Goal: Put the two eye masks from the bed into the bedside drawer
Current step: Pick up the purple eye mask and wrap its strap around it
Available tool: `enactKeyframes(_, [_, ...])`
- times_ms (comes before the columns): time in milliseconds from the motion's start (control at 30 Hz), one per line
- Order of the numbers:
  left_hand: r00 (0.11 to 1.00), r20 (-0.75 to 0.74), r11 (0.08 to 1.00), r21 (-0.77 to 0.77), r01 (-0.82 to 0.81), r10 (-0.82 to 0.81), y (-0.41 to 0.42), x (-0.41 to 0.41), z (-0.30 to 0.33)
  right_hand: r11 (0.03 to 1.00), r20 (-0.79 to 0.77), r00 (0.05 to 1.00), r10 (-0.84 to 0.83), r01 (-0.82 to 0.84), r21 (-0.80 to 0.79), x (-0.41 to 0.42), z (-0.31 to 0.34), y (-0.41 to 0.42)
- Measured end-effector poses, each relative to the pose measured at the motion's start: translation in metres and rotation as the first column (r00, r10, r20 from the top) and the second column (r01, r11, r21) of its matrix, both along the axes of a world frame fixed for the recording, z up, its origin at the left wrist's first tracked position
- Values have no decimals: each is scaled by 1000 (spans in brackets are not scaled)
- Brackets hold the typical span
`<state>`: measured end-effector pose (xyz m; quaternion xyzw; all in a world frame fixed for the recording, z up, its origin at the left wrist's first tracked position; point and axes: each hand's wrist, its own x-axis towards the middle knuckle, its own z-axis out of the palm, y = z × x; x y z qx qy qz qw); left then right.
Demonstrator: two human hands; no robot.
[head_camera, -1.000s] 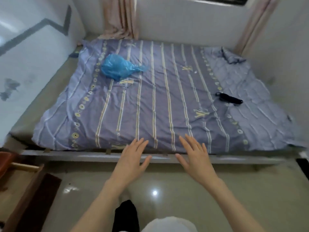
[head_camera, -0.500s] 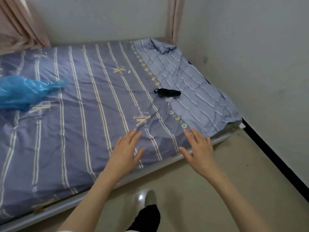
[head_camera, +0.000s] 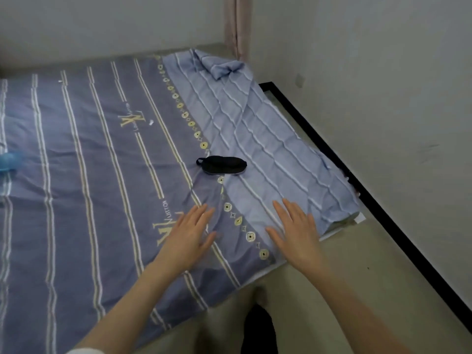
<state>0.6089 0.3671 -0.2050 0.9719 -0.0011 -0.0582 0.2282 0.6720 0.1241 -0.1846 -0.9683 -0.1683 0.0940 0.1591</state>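
A black eye mask [head_camera: 222, 164] lies flat on the bed [head_camera: 76, 175], where the purple striped cover meets the lighter blue part. It may be two masks stacked; I cannot tell. My left hand [head_camera: 187, 235] hovers over the cover below and left of the mask, fingers spread, holding nothing. My right hand [head_camera: 295, 232] is beside it to the right, over the light blue cover near the bed's front corner, also spread and empty. Both hands are apart from the mask. No drawer is in view.
A blue plastic bag [head_camera: 9, 162] shows at the left edge of the bed. The grey wall [head_camera: 383, 98] with a black skirting strip [head_camera: 383, 213] runs close along the bed's right side. Beige floor [head_camera: 357, 277] lies in front. A curtain [head_camera: 236, 24] hangs in the far corner.
The view has swung right and moved closer to the bed's right corner. The eye mask now lies nearer in front of my hands; the blue bag has slid almost out at the left.
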Motion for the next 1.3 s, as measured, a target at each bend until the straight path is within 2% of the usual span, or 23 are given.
enactKeyframes(200, [986,-126,994,20,-108,110,-27,101,-72,995,-101,992,71,-77,-57,122,-66,-18])
enactKeyframes(300, [948,-231,975,18,-219,218,-48,147,-121,984,-168,978,126,-145,-107,184,-118,-28])
enactKeyframes(433, [901,-340,962,57,-266,269,-67,194,-171,952,-242,953,184,-234,-198,243,-189,-32])
enactKeyframes(533, [904,-295,950,112,-290,310,-65,232,-196,926,-265,936,231,-296,-236,272,-237,-23])
enactKeyframes(667, [935,-177,934,245,-260,307,-56,280,-226,936,-242,940,242,-292,-199,287,-285,-10])
enactKeyframes(800, [915,-149,914,225,-337,374,-51,311,-251,937,-98,958,269,-284,-203,282,-308,-14])
enactKeyframes(933, [882,-44,866,219,-449,469,-44,329,-254,936,-32,960,277,-277,-219,282,-314,-15])
enactKeyframes(1100, [854,25,854,16,-520,520,-50,311,-226,920,-120,950,287,-309,-243,282,-304,-13])
enactKeyframes(1200, [873,-48,857,-173,-486,486,-67,282,-197,907,-260,927,269,-335,-256,283,-282,-12])
enactKeyframes(1267, [837,-132,781,-304,-545,532,-73,269,-175,945,-352,915,199,-274,-179,279,-260,-7])
enactKeyframes(1300, [805,-169,727,-355,-588,569,-76,265,-162,980,-425,894,141,-188,-70,275,-246,-2])
